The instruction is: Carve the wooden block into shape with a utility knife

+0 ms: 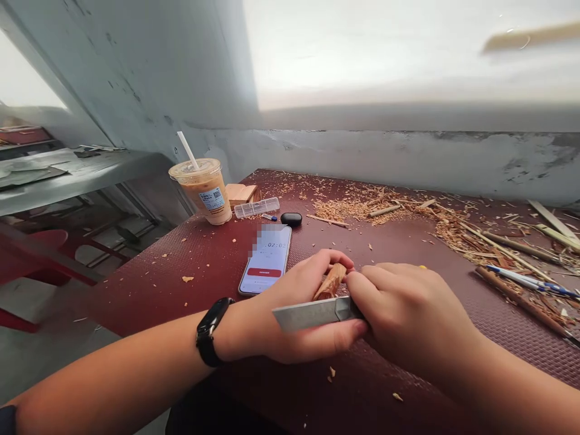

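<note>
My left hand (294,314) is closed round a small piece of wood (330,281) near the front of the dark red table (203,254). A black band sits on that wrist. My right hand (408,314) grips a flat metal blade (312,313), which points left across my left palm and lies against the wood. Both hands touch each other above the tabletop. Most of the wood is hidden inside my fingers.
A phone (266,258) with a lit timer screen lies just beyond my hands. An iced drink with a straw (203,190), a wood block (240,193), a clear plastic case (256,207) and a black earbud case (291,219) stand at the back left. Shavings, sticks and pens (530,281) litter the right.
</note>
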### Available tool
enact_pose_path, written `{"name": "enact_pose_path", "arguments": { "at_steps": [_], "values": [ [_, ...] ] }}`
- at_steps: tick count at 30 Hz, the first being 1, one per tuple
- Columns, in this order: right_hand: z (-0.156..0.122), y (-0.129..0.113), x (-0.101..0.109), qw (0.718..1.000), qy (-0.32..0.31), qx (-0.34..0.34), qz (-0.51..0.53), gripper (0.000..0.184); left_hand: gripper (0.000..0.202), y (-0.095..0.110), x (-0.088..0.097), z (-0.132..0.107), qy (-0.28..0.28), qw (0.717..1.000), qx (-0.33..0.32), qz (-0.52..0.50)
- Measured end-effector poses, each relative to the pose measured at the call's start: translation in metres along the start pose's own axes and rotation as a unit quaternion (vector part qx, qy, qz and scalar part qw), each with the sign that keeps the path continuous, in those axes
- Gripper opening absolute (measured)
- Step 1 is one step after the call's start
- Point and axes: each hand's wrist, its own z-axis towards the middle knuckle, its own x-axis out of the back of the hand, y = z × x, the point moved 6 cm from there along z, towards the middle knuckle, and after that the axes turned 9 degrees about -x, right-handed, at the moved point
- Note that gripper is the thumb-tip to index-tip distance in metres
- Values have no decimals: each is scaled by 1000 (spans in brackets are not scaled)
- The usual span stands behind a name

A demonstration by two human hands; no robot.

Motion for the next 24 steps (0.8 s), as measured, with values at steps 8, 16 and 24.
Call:
{"name": "enact_pose_path", "arguments": {
  "at_steps": [8, 16, 24],
  "values": [
    [4, -3, 5, 1000, 18, 8, 3, 22, 48, 2, -8, -5, 3, 1000, -21, -16],
    [-12, -10, -8, 994, 18, -111, -9, 19, 44, -1, 0, -14, 61, 998, -20, -17],
    [0, -5, 2, 1000, -1, -21, -5, 19, 55, -4, -3, -6, 21, 1000, 11, -11]
  ]
}}
